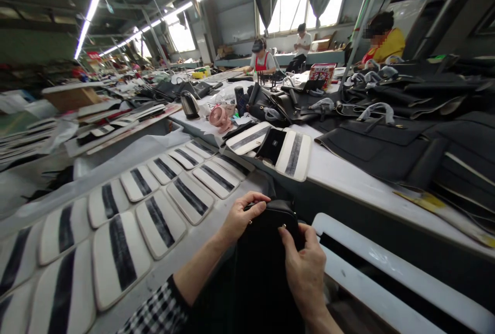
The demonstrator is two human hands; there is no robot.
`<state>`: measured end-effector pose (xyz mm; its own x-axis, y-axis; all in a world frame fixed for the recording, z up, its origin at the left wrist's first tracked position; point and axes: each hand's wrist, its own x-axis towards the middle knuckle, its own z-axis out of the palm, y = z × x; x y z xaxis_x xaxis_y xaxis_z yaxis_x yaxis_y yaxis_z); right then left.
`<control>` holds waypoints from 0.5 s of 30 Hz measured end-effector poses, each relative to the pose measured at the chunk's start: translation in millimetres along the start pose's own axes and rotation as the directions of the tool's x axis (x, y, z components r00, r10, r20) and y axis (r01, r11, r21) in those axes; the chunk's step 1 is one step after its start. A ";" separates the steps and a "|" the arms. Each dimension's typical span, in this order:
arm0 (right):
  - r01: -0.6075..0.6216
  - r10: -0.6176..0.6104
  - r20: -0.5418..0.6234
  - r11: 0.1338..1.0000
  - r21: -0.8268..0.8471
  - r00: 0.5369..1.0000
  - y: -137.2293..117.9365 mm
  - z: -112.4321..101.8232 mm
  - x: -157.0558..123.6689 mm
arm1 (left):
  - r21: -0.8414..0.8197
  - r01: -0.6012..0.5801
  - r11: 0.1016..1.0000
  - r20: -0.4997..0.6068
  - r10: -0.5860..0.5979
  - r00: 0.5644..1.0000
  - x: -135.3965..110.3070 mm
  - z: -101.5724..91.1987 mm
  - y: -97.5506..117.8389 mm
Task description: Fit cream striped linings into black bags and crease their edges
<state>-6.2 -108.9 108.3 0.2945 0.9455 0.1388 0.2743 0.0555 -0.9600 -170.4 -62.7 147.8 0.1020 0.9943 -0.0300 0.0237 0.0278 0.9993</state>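
A black leather piece [276, 211] with small gold-coloured studs is held up in front of me; it looks like a bag part, though its lower portion merges with dark cloth. My left hand [243, 214] pinches its upper left edge between thumb and fingers. On the right side, my right hand [305, 256] grips it, thumb pressed beside a stud. Left of my hands, pale rounded panels with black stripes [190, 200] lie in rows on a covered table [170, 277]. Beyond my hands, more striped panels [294, 154] rest on the white table's edge.
On the white table [348, 179], black leather bags [386, 143] are piled at right. A pink fan [220, 117] and a metal kettle [189, 104] stand farther back. Close at right is a white slotted board [371, 256]. Several people work in the background, one in a red apron [262, 62].
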 end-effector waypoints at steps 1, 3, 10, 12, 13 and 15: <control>-0.020 0.020 0.015 0.999 0.030 1.000 0.2 -0.7 0.9 | -0.064 0.023 0.998 0.000 -0.023 1.000 0.2 0.7 -1.0; -0.061 0.056 0.046 0.992 0.114 0.997 -0.1 -3.0 3.2 | -0.173 0.046 0.984 -0.018 -0.050 0.999 1.3 2.4 -3.2; -0.264 0.204 0.191 0.883 0.388 0.960 3.3 -12.2 15.3 | -0.223 0.034 0.974 -0.207 -0.082 0.975 -4.6 7.8 -11.3; -0.300 0.229 0.215 0.863 0.406 0.949 4.5 -14.9 17.5 | -0.198 0.014 0.980 -0.300 -0.074 0.951 -15.5 10.6 -15.1; -0.301 0.229 0.218 0.866 0.400 0.949 4.5 -16.2 18.1 | -0.187 0.005 0.982 -0.343 -0.070 0.937 -21.8 12.6 -17.0; -0.272 0.204 0.216 0.894 0.357 0.955 3.3 -17.7 18.3 | -0.176 -0.009 0.984 -0.420 -0.067 0.905 -33.7 17.2 -20.1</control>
<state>16.3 -97.1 112.0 0.1390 0.9835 -0.1162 -0.1615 -0.0932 -0.9825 -157.3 -98.5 128.4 -0.3265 0.9413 -0.0856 -0.1527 0.0368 0.9876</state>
